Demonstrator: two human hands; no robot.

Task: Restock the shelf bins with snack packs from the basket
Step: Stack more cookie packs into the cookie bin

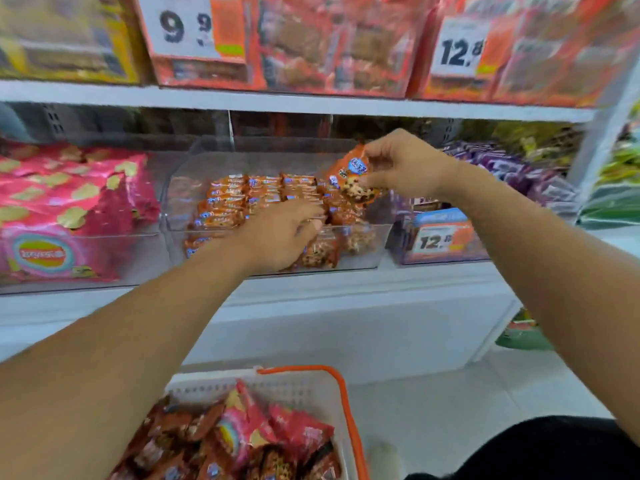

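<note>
Right hand: I pinch 1 orange foil cookie pack above the clear plastic bin.
Left hand: my fingers lie relaxed on the packed rows.
Basket: white, orange-handled, below.

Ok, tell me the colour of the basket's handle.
Orange. The basket is white, its handle orange, clearest at the bottom of the head view.

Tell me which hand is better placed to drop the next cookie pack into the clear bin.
The right hand: it already pinches a cookie pack above the clear bin, while the left hand rests on the packs inside.
</note>
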